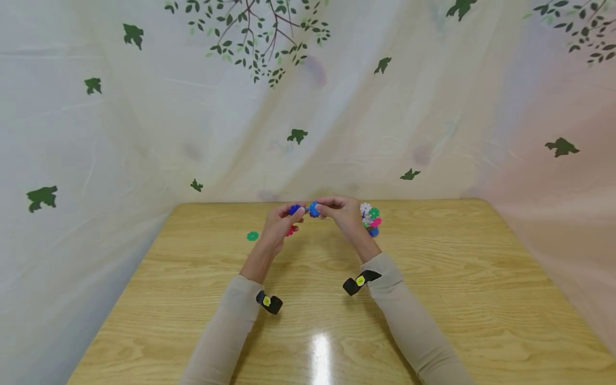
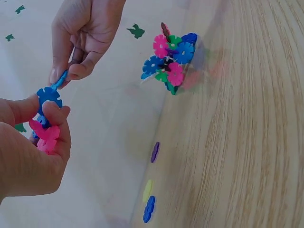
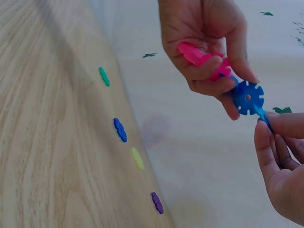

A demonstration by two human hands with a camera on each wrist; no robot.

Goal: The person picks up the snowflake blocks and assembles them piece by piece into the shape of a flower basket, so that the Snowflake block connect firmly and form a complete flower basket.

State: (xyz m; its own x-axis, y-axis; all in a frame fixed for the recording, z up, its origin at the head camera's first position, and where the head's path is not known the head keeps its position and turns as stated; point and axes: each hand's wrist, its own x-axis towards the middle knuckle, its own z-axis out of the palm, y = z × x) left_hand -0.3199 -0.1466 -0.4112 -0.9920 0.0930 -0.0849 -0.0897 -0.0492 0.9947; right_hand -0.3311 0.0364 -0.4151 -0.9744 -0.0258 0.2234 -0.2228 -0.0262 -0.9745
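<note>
My left hand [image 1: 278, 227] grips a small joined piece of notched, flower-shaped plastic discs above the far part of the table. Pink discs [image 3: 194, 53] lie against its curled fingers, and a blue disc [image 3: 249, 98] sticks out past the fingertips. Between thumb and fingers, my right hand [image 1: 343, 213] pinches another blue disc [image 2: 59, 80], seen edge-on in the left wrist view. The edges of the two blue discs meet; how deep their notches interlock I cannot tell. Fingers hide part of the joined piece.
A cluster [image 2: 171, 59] of joined pink, blue, green and white discs stands on the table [image 1: 457, 278], right of the hands. Loose discs lie near the far edge: green [image 3: 104, 76], blue [image 3: 120, 130], yellow [image 3: 137, 158] and purple [image 3: 157, 203]. Behind hangs a pale printed cloth [image 1: 231, 133].
</note>
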